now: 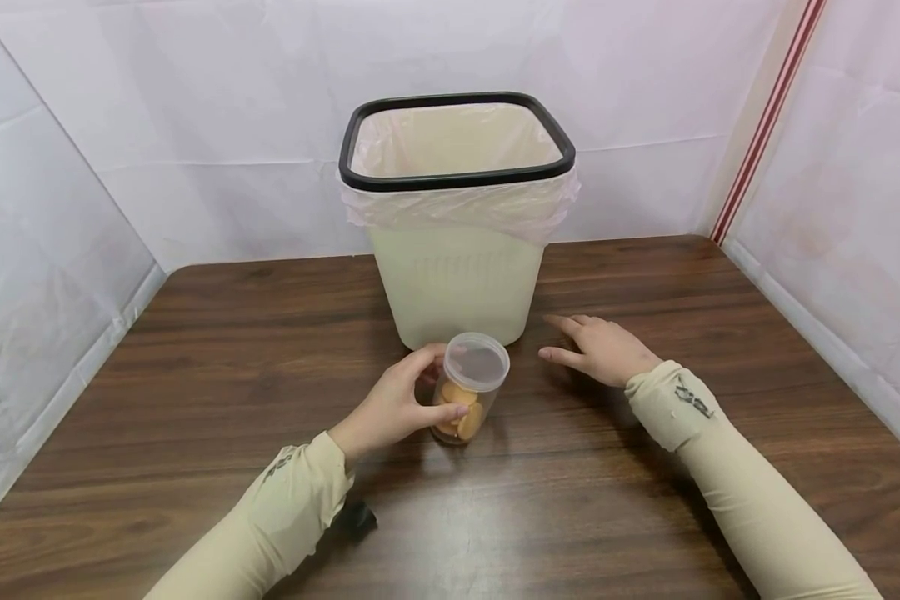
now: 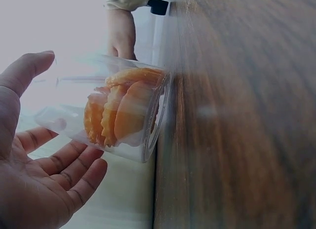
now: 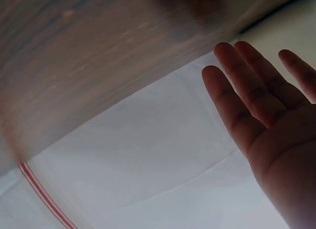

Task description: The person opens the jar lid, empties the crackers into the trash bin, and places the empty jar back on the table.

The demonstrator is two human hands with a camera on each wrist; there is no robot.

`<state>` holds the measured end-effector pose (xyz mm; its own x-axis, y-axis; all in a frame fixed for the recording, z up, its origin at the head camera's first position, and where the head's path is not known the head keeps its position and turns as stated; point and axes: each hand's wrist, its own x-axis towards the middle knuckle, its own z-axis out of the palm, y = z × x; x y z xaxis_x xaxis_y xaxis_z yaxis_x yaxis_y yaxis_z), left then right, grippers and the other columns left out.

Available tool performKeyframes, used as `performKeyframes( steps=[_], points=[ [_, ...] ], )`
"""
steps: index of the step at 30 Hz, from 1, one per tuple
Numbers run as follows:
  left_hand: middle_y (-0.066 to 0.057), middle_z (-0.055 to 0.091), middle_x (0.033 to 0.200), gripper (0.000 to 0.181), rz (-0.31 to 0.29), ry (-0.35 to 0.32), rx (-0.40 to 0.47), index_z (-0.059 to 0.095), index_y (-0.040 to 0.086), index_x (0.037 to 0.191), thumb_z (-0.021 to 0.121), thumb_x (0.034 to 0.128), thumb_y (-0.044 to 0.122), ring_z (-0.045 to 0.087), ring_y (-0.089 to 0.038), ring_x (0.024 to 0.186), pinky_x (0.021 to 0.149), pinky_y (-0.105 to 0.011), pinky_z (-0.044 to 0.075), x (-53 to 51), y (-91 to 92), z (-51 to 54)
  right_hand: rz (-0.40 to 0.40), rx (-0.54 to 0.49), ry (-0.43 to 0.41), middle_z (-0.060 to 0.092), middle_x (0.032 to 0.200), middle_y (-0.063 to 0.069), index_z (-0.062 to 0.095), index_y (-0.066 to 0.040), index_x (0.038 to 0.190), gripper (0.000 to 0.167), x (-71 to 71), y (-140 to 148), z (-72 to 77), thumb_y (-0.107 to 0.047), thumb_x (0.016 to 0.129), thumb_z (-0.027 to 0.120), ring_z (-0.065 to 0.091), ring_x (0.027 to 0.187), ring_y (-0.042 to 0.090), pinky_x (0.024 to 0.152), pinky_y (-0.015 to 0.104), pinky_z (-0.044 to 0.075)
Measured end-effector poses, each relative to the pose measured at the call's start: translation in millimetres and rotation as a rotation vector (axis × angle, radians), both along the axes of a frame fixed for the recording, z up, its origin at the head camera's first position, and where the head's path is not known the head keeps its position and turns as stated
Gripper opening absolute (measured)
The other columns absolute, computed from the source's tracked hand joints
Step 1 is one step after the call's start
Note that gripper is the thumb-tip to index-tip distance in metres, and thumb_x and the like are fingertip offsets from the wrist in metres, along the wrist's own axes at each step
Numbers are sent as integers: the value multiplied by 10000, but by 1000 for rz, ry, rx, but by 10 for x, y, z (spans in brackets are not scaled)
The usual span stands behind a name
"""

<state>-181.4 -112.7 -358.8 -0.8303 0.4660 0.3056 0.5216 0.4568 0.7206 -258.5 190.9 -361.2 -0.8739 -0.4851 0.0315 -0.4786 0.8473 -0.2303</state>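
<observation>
A clear jar [image 1: 483, 385] with a translucent lid and several orange-yellow, ridged-edged pieces [image 2: 129, 110] inside is near the front of the bin. My left hand [image 1: 397, 404] holds it from the left, thumb on the near side and fingers around the far side. In the left wrist view, the jar [image 2: 69, 98] is slightly tilted, its base close to the tabletop, beside my left hand [image 2: 42, 160]. To the right of the jar, my right hand [image 1: 607, 350] is apart from it, fingers extended low over the table. The right wrist view shows that hand [image 3: 281, 130] with nothing in it.
A pale bin [image 1: 461, 279] with a black rim and pink liner stands at the back centre of the brown wooden table [image 1: 270, 333]. A small black object [image 1: 357, 518] is by my left sleeve. White sheeting [image 1: 232, 100] surrounds the table's back and sides.
</observation>
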Motion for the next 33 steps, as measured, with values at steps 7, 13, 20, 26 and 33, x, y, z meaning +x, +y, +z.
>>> performKeyframes(
  steps=[7,13,20,26,33],
  points=[
    [-82,661,1175,588,-18,-13,25,526,67,1296,797,785,169,608,-211,1093,944,-368,502,6,4,15,8,-63,-67,470,1435,225,362,-66,1475,710,13,-21,54,-532,954,489,463,1316,385,1070,530,383],
    [-84,657,1178,583,-22,-10,17,527,66,1292,796,785,171,606,-212,1100,943,-371,502,11,10,20,13,-84,-84,474,1436,214,377,-62,1466,688,30,-32,81,-512,959,494,475,1310,372,1074,522,383],
    [-82,663,1158,590,-13,-5,4,536,64,1277,811,765,164,602,-199,1072,924,-355,505,-7,17,9,14,-92,-79,477,1435,209,399,-60,1454,674,43,-46,103,-507,959,499,468,1316,372,1081,521,377],
    [-84,662,1168,597,-13,-2,5,535,66,1280,815,762,167,604,-200,1078,926,-358,506,-6,24,12,26,-114,-63,489,1429,195,422,-57,1441,666,66,-73,132,-507,956,503,466,1322,361,1089,512,372],
    [-75,657,1174,598,-12,5,6,535,70,1283,814,765,177,603,-201,1086,935,-377,503,6,22,19,52,-141,-58,497,1432,165,445,-60,1427,647,116,-132,178,-497,955,512,457,1333,350,1092,511,367]
  ],
)
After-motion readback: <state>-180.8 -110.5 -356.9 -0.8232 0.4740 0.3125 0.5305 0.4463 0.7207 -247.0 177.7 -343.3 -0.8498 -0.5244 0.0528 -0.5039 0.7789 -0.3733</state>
